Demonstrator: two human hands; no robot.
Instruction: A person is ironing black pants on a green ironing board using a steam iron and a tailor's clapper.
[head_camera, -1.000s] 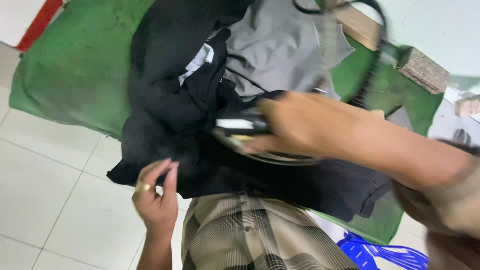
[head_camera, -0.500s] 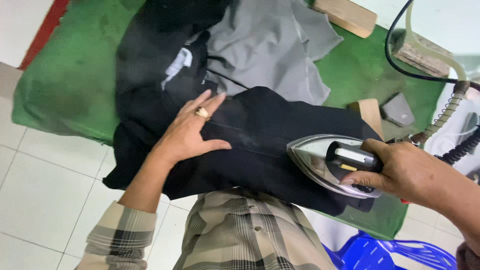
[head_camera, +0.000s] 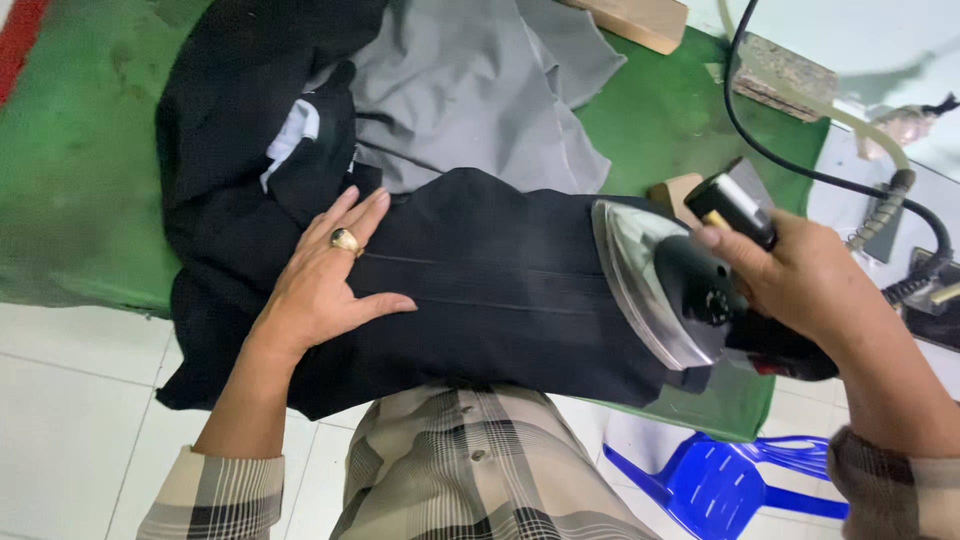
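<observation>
The left hand (head_camera: 325, 285) lies flat, fingers spread, on the black garment (head_camera: 500, 290), while the right hand (head_camera: 800, 280) wraps its fingers around the iron (head_camera: 665, 280) resting on the cloth's right end.

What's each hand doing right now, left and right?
Left hand: open, flat on the black garment.
Right hand: closed on the handle of the iron.

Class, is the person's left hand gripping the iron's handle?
No, the left hand lies flat on the black garment; the right hand holds the iron.
</observation>
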